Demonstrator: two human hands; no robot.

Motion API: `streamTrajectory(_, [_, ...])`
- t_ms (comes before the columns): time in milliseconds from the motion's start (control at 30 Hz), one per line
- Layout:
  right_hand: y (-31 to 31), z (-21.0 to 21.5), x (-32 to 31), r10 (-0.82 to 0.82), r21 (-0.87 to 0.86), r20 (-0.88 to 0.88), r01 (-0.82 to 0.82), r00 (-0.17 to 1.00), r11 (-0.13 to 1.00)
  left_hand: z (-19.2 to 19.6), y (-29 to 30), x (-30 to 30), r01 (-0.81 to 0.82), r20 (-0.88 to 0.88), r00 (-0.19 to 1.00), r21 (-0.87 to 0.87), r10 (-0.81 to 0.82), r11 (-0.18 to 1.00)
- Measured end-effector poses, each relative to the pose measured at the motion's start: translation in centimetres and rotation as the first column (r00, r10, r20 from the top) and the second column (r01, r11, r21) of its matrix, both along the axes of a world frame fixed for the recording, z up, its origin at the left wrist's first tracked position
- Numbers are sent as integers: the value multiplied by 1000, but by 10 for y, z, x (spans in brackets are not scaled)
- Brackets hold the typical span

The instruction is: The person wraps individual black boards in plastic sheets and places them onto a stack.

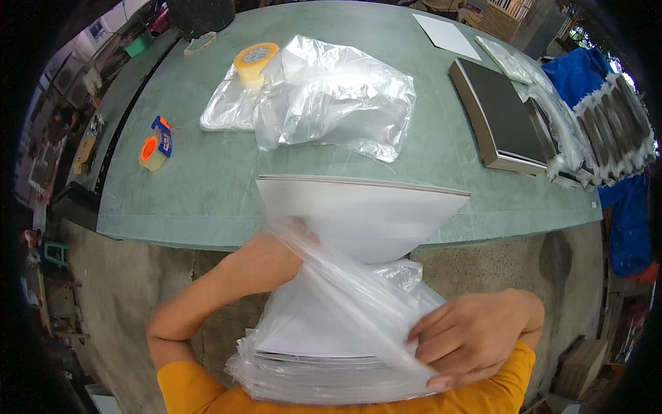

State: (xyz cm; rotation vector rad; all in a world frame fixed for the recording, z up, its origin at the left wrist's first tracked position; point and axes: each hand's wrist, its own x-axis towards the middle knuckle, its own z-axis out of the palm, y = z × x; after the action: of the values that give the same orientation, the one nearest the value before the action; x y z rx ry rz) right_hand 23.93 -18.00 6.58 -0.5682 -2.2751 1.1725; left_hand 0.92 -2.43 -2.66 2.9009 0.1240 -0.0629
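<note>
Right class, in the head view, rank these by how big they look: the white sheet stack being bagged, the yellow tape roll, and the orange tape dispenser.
1. White sheet stack, by far the largest, though it is nearest the camera.
2. Yellow tape roll and orange tape dispenser look alike in size; I would not rank them.

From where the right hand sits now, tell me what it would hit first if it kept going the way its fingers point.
The right hand points left, its fingers already on the clear plastic bag around the white sheet stack. Further left it would probably press into that bagged stack; depth is unclear.

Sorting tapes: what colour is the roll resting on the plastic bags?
Pale yellow tape roll, seen in the head view.
</note>
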Motion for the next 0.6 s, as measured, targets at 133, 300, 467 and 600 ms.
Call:
streamTrajectory(133, [9, -9, 12, 1, -238, 811, 328, 585, 914, 63, -12, 24, 462, 383, 870, -413, -311, 784])
streamTrajectory(300, [-11, -51, 39, -728, 680, 656, 264, 198, 684, 82, -31, 19, 294, -73, 918, -537, -390, 791])
streamTrajectory(467, [-11, -69, 23, -788, 786, 611, -62, -75, 615, 41, -17, 12, -44, -349, 933, 135, 90, 990])
streamTrajectory(600, [-10, -41, 8, -344, 322, 935, 199, 84, 925, 30, -10, 8, 26, -537, 835, 260, 122, 965])
